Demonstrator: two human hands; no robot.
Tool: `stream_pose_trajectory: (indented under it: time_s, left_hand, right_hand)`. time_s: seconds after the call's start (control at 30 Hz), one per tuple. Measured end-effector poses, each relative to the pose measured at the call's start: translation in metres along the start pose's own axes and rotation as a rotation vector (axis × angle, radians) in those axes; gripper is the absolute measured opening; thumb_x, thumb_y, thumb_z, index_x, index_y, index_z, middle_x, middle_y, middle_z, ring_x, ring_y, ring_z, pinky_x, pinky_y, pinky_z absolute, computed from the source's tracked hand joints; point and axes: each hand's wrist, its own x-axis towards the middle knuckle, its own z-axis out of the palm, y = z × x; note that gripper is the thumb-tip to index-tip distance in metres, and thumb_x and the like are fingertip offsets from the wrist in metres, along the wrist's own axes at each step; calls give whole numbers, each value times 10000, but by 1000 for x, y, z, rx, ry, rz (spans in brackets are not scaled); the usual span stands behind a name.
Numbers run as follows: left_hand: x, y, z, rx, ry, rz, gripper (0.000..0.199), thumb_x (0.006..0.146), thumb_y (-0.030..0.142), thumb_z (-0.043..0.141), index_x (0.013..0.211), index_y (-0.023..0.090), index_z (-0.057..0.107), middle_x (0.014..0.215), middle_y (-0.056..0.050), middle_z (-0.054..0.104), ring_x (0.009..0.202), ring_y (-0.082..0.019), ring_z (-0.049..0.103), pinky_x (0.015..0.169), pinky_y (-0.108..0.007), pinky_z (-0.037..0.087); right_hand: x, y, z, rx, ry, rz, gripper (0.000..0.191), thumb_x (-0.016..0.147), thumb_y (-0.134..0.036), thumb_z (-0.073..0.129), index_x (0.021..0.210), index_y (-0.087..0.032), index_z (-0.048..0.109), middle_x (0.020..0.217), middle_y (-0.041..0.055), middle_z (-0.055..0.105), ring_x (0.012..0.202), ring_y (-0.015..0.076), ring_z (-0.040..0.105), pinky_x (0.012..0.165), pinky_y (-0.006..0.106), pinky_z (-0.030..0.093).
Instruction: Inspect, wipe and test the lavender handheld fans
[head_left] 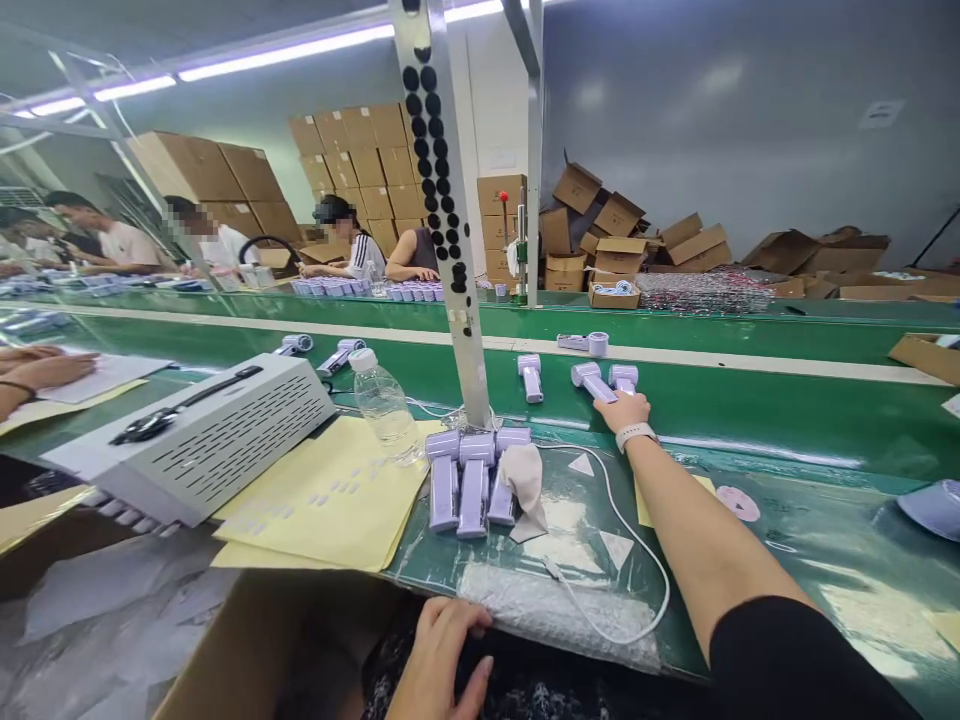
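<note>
Stretches right arm (686,515) across green workbench (810,530), past metal post (459,300), with right hand (628,411) at two lavender handheld devices (594,381) on conveyor (757,410), grip unclear; rests left hand (444,655), thumb apart, by workbench edge.

Bright tube lights (285,54) blazing overhead, beyond the right hand (625,410); glare streaks rightward of it, edges stretching!

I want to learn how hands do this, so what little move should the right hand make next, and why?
I think the right hand should gently close its grip around the handle of the left purple gadget. Its fingers are right at that handle, and another purple gadget sits close beside it, so a careful squeeze might avoid bumping it.
</note>
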Motion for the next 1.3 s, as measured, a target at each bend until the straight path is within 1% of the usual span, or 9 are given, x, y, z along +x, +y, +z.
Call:
stream_pose_trajectory:
  time_s: [0.2, 0.27, 0.43, 0.6, 0.8, 0.9, 0.97, 1.03, 1.3]
  left_hand:
    - [34, 24, -42, -400, -261, -335, 271, 888, 443, 634, 969, 198, 715, 921, -86, 731, 835, -228, 684, 761, -370, 584]
    - [47, 42, -44, -713, -216, -424, 403, 890, 543, 639, 1046, 174, 691, 884, -80, 727, 746, -205, 684, 693, -350, 579]
    - [65, 87, -12, -1374, -32, -355, 643, 752, 601, 795, 1253, 223, 657, 1345, -118, 673, 1304, -297, 589, 1117, -435, 446]
    - [55, 99, -2, -1517, 70, -553, 681, 696, 691, 779, 1100, 146, 720, 1225, -133, 720, 1233, -332, 612, 1116, -452, 429]
    - [40, 83, -24, -1607, 93, -626, 575, 715, 678, 775, 939, 150, 730, 940, -80, 756, 893, -248, 688, 851, -363, 537]
    - [36, 75, -29, -1591, 77, -667, 570, 686, 647, 805, 927, 136, 729, 862, -73, 742, 727, -202, 650, 700, -318, 520]
    - [32, 72, -30, -1518, 106, -665, 550, 666, 611, 835, 902, 124, 734, 842, -70, 730, 738, -187, 630, 716, -297, 503]
    - [28, 70, -27, -1470, 85, -660, 520, 654, 568, 854, 894, 122, 737, 848, -69, 722, 780, -191, 623, 764, -297, 492]
    - [17, 63, -22, -1479, -101, -664, 456, 707, 510, 807, 936, 126, 722, 789, -52, 677, 733, -180, 583, 730, -297, 448]
  right_hand:
    - [-68, 7, -48, 117, -25, -290, 437, 899, -403, 702, 1259, -156, 695, 1406, 167, 582, 1334, 339, 539, 1109, 467, 449]
    - [-108, 5, -62, 171, -45, -403, 523, 819, -446, 745, 1272, -187, 711, 1505, 164, 500, 1413, 377, 458, 1164, 482, 394]
    - [-214, 3, -74, 442, -72, -745, 468, 766, -457, 748, 1189, -258, 760, 1497, 139, 498, 1360, 443, 496, 1115, 623, 421]
    - [-270, 6, -55, 503, -247, -761, 564, 841, -550, 700, 1356, -324, 670, 1608, 109, 354, 1428, 478, 401, 1126, 701, 382]
    - [-277, 1, -58, 516, -552, -824, 648, 888, -611, 635, 1469, -331, 570, 1670, 73, 298, 1507, 437, 306, 1195, 642, 322]
    - [-266, -14, -69, 525, -689, -837, 661, 887, -653, 612, 1452, -312, 581, 1348, 135, 671, 1202, 391, 653, 995, 549, 540]
    - [-257, -29, -74, 534, -605, -739, 565, 936, -643, 533, 1350, -274, 639, 871, 84, 777, 747, 301, 737, 702, 438, 594]
    - [-250, -47, -76, 522, -445, -669, 527, 928, -624, 549, 1272, -238, 652, 626, 18, 688, 519, 238, 634, 543, 365, 514]
    - [-246, -74, -61, 459, -483, -757, 540, 859, -479, 633, 1340, -233, 645, 647, 0, 643, 532, 203, 559, 522, 336, 454]
